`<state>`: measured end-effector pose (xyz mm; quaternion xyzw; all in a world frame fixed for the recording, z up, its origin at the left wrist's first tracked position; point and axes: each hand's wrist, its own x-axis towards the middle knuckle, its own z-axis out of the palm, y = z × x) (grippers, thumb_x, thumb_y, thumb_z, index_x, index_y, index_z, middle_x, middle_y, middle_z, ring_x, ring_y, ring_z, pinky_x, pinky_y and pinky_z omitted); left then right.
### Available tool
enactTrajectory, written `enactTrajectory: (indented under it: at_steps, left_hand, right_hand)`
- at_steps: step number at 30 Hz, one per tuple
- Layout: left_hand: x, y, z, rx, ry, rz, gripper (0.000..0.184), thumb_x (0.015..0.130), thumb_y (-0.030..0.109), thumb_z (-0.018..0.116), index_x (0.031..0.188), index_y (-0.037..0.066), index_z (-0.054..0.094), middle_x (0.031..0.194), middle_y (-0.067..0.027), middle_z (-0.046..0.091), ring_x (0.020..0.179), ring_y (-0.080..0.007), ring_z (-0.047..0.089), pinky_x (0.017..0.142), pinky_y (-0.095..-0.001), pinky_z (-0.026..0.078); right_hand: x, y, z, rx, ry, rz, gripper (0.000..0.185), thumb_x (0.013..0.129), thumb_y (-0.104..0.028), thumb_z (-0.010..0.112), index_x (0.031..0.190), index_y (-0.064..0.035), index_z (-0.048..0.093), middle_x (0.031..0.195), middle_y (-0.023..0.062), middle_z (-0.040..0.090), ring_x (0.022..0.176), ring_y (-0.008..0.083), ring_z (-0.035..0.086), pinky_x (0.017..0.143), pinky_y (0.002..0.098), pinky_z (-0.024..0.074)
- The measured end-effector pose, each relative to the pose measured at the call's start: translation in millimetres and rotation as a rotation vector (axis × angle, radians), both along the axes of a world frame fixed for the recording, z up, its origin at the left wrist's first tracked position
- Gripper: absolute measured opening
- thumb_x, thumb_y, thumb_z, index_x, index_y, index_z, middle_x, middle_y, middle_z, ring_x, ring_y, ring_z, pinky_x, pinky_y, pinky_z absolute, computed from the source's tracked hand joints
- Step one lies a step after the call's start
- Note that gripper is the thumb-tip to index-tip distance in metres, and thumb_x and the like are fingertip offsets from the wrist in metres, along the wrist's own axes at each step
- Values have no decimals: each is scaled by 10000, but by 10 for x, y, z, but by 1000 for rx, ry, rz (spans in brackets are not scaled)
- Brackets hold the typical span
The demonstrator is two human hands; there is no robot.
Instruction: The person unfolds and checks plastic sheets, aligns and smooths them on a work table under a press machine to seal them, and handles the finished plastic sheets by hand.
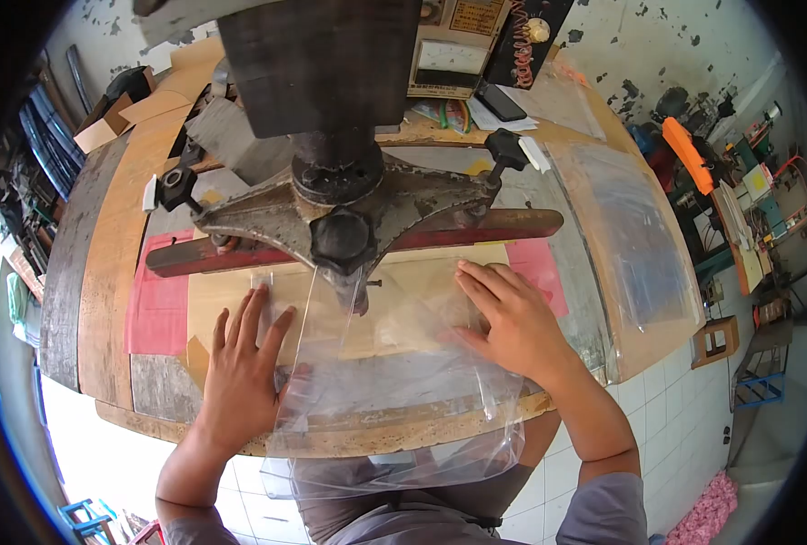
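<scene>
Clear plastic sheet (413, 391), 6 o'clock: likely light, floppy, kinda slippery, so hold it by the side edges. Left hand (243, 374) at 8, right hand (520, 325) at 4, both open, no visible grip.

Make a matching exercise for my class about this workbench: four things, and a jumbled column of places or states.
Things
1. Clear plastic sheet
2. Phone
3. Long bar
4. Left hand

Places and states
A. Running crosswise beneath the metal bracket
B. Spread out, palm down
C. Hanging over the near edge of the table
D. Lying on white paper at the back

Right pairs: 1-C, 2-D, 3-A, 4-B
</scene>
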<state>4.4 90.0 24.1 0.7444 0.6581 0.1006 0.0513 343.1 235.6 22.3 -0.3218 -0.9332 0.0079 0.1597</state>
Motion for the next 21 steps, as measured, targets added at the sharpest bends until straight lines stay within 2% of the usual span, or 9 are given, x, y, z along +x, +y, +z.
enactTrajectory:
  at_steps: [4,7,12,15,21]
  left_hand:
    - [13,15,17,-17,-51,31,642,1005,430,619,1521,68,498,1644,-304,336,1535,-473,325,1222,-643,246]
    - [-19,3,-35,-34,4,2,644,990,374,646,1535,72,481,1647,-305,329,1545,-472,310,1224,-639,241]
    - [-11,13,-20,-62,-7,15,649,981,348,644,1544,76,467,1644,-312,329,1547,-475,307,1225,-637,239]
    - [-8,11,-39,-63,5,20,645,983,343,638,1544,76,466,1642,-314,330,1545,-476,309,1226,-636,238]
    - [-3,15,-37,-61,23,22,638,984,328,630,1546,76,465,1642,-316,330,1548,-476,308,1229,-633,236]
  right_hand:
    - [-21,-29,16,4,3,-10,702,826,-401,850,1290,85,648,1426,181,623,1184,328,605,987,439,545]
    - [-11,-28,3,-15,18,-20,708,828,-409,850,1294,84,645,1438,181,619,1203,337,601,1002,447,540]
    - [-12,-12,-12,-21,30,-29,726,836,-445,845,1300,77,644,1440,181,623,1224,346,600,1015,458,538]
    - [-6,-17,-39,-116,59,-75,747,766,-309,889,1385,20,632,1509,107,600,1295,335,585,1058,472,519]
    - [-12,-20,-46,-95,65,-71,747,749,-287,898,1379,19,638,1497,106,611,1280,334,598,1059,460,524]
